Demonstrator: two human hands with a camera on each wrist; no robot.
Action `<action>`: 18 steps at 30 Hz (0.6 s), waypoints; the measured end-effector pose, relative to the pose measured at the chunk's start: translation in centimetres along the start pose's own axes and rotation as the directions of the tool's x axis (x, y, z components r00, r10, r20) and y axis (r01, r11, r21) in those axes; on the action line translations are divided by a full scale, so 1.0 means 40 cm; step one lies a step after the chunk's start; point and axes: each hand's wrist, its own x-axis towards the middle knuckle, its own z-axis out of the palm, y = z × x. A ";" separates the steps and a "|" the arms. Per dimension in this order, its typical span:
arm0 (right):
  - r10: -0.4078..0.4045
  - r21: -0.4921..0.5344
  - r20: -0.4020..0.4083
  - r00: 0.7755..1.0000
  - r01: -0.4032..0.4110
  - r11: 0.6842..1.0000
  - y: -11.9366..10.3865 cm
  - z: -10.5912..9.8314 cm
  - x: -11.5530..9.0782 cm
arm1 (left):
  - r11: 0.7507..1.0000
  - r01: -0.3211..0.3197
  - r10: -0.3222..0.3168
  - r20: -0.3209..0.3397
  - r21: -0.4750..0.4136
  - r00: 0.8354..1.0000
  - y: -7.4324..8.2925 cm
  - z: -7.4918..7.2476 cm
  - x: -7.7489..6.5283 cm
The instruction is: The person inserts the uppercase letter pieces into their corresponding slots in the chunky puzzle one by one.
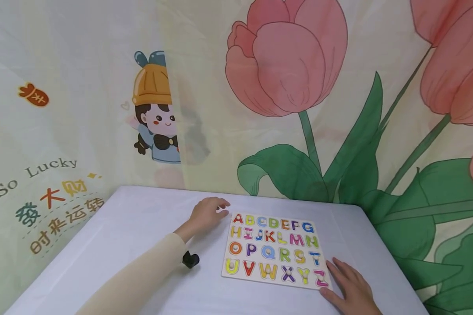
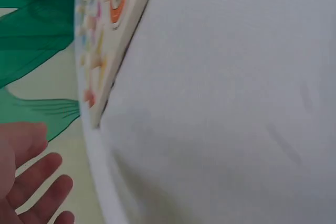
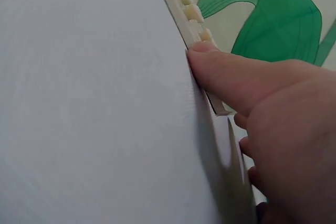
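A white alphabet puzzle board (image 1: 241, 258) lies flat on the table, filled with rows of coloured letter pieces that bear small knobs. Just beyond its upper left corner is my left hand (image 1: 209, 214), fingers loosely bent and nothing in them. In the left wrist view those fingers (image 2: 44, 182) are apart from the board edge (image 2: 126, 51). My right hand (image 1: 351, 284) rests at the lower right corner by the pink Z (image 1: 320, 278). Its thumb (image 3: 220, 72) presses the board's near edge, while the other fingers lie along the right side.
A white cloth (image 1: 142, 245) covers the table. Beneath the left sleeve (image 1: 142, 275) a small black object (image 1: 190, 259) shows. Behind the table hangs a curtain (image 1: 209, 131) printed with tulips, a cartoon figure and lettering.
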 end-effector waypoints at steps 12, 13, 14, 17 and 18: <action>-0.056 0.000 -0.025 0.998 0.056 0.998 0.018 -0.150 0.016 | 0.989 -0.031 0.063 -0.217 0.144 0.974 -0.124 -0.238 -0.204; -0.069 -0.008 -0.055 0.996 0.069 0.998 0.020 -0.159 0.017 | 0.987 -0.028 0.066 -0.237 0.159 0.969 -0.136 -0.253 -0.225; -0.085 -0.017 -0.089 0.992 0.084 0.996 0.023 -0.166 0.017 | 0.985 -0.022 0.066 -0.256 0.171 0.964 -0.146 -0.269 -0.247; -0.125 -0.038 -0.176 0.976 0.120 0.992 0.029 -0.184 0.016 | 0.976 0.000 0.067 -0.302 0.216 0.951 -0.174 -0.309 -0.308; -0.138 -0.046 -0.197 0.971 0.131 0.990 0.032 -0.190 0.016 | 0.972 0.006 0.070 -0.313 0.236 0.947 -0.183 -0.321 -0.326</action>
